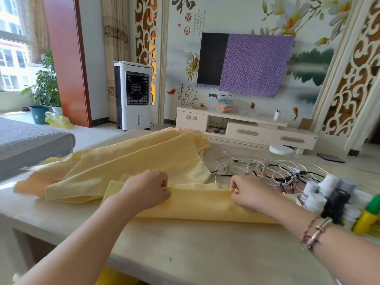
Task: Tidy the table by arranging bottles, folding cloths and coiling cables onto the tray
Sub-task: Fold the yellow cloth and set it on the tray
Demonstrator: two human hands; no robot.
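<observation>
A large pale yellow cloth (131,161) lies spread and rumpled across the beige table (185,243). Its near part is folded into a long band (197,204). My left hand (148,190) grips the band's top edge with curled fingers. My right hand (250,194) pinches the same edge further right. A tangle of white and black cables (267,171) lies behind my right hand. Several white-capped bottles (320,194) and a yellow bottle with a green cap (368,219) stand at the right edge. No tray is visible.
An orange cloth edge (26,184) peeks out under the yellow one at the left. Beyond the table are a grey sofa (30,140), a white air cooler (133,95) and a TV cabinet (246,130).
</observation>
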